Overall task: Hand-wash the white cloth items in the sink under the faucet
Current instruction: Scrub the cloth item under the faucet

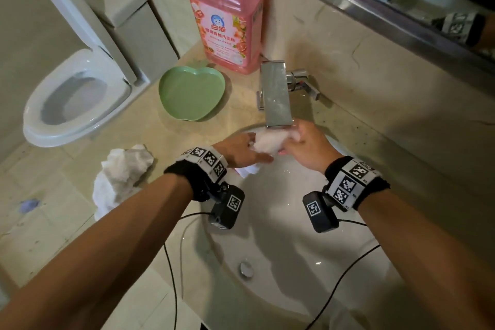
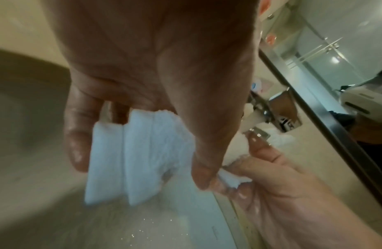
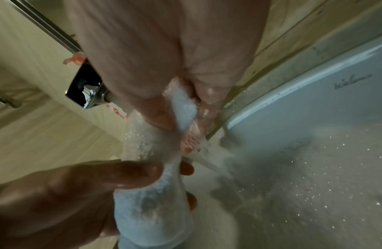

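Both hands hold one wet white cloth (image 1: 267, 143) under the square chrome faucet (image 1: 276, 94), above the back of the white sink (image 1: 294, 249). My left hand (image 1: 241, 153) grips its left end, and folded layers of the cloth (image 2: 132, 156) hang below the fingers. My right hand (image 1: 305, 146) pinches the other end; the cloth (image 3: 183, 109) shows between thumb and fingers with water running over it. A second crumpled white cloth (image 1: 120, 174) lies on the counter left of the sink.
A green heart-shaped dish (image 1: 191, 94) and a pink detergent bottle (image 1: 227, 16) stand on the counter behind the sink's left side. A toilet (image 1: 77, 96) is at the far left. A mirror edge (image 1: 375, 5) runs along the wall. Cables (image 1: 171, 262) trail from the wrist cameras.
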Motion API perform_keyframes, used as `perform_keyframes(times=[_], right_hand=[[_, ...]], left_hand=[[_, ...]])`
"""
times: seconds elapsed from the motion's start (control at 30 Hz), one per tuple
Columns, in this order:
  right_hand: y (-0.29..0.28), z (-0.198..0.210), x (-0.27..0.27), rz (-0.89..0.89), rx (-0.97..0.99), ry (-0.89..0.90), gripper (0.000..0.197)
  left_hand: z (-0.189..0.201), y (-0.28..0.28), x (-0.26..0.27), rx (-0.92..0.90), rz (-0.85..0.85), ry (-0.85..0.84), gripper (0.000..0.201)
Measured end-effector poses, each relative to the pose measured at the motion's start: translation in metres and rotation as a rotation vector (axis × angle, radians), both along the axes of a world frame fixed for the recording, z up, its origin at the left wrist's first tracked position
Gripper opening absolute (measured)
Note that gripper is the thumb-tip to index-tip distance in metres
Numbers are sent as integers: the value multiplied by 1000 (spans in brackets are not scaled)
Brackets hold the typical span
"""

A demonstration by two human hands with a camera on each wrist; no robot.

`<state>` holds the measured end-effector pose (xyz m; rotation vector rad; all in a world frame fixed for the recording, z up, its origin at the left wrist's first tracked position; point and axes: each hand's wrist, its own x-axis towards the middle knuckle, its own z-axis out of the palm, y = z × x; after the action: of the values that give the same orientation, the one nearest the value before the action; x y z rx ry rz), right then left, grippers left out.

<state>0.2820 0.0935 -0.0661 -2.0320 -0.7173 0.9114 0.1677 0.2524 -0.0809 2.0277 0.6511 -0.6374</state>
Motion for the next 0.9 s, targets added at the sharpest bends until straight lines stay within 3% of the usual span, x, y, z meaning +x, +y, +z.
perform_keyframes(times=[0.1, 0.2, 0.37, 0.5, 0.73, 0.8, 0.9], right_hand=[[-7, 9, 3, -5, 20, -84, 31], [-19, 15, 11, 14, 27, -68, 27], [-30, -4, 14, 46, -79, 10, 58], [-25, -14, 5, 75, -82, -91, 45], [7, -10, -13, 137, -19, -295, 17], [17, -6, -19, 230, -19, -333, 6], [22, -4, -20, 317, -59, -358, 23]], left_hand=[[-5, -9, 16, 34, -63, -108, 66], [-11, -13, 26, 196, -160, -189, 54], [-15, -15, 30, 341, -144, -229, 41], [-1, -7, 18, 297, -159, -217, 74], [15, 9, -18, 163, -127, -76, 99], [16, 13, -25, 123, -109, -52, 97], [14, 14, -32, 261, -82, -113, 89]])
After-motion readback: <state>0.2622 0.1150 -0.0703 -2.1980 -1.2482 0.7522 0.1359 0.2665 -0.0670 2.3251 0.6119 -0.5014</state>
